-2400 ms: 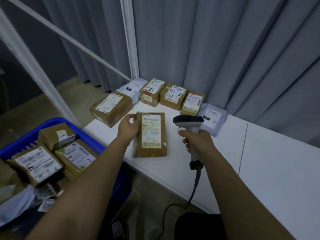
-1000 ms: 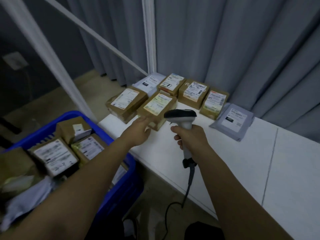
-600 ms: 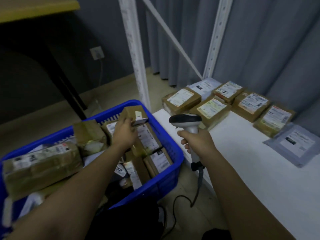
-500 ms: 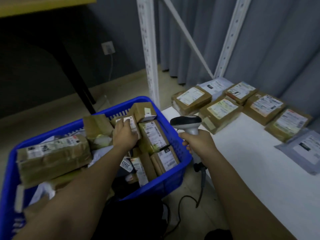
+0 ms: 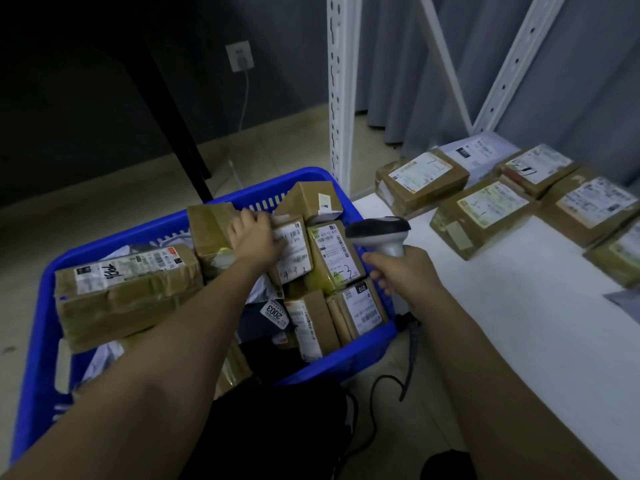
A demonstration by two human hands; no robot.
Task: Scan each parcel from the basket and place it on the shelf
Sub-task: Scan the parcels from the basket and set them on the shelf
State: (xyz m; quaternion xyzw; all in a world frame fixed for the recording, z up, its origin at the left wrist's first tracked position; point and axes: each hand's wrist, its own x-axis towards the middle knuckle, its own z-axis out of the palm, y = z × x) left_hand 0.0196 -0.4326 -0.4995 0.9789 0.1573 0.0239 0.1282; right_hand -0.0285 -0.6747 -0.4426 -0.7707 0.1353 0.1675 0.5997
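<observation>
A blue basket (image 5: 41,306) on the floor at the left is full of brown cardboard parcels. My left hand (image 5: 254,235) reaches into it and grips the upper left edge of a small brown parcel with a white label (image 5: 294,252). My right hand (image 5: 403,268) holds a grey handheld scanner (image 5: 379,232) by its handle, just right of the basket, its head pointing toward the parcels. The white shelf (image 5: 519,323) at the right carries several labelled parcels, the nearest one (image 5: 481,213) by its left end.
A long parcel (image 5: 124,289) lies across the basket's left side. A white perforated shelf post (image 5: 341,95) stands behind the basket. The scanner's black cable (image 5: 408,362) hangs down to the floor. A grey curtain hangs behind the shelf.
My left hand let go of the parcel on the shelf, swung left into the basket and took hold of a small labelled parcel. The view turned left. The scanner hand barely moved.
</observation>
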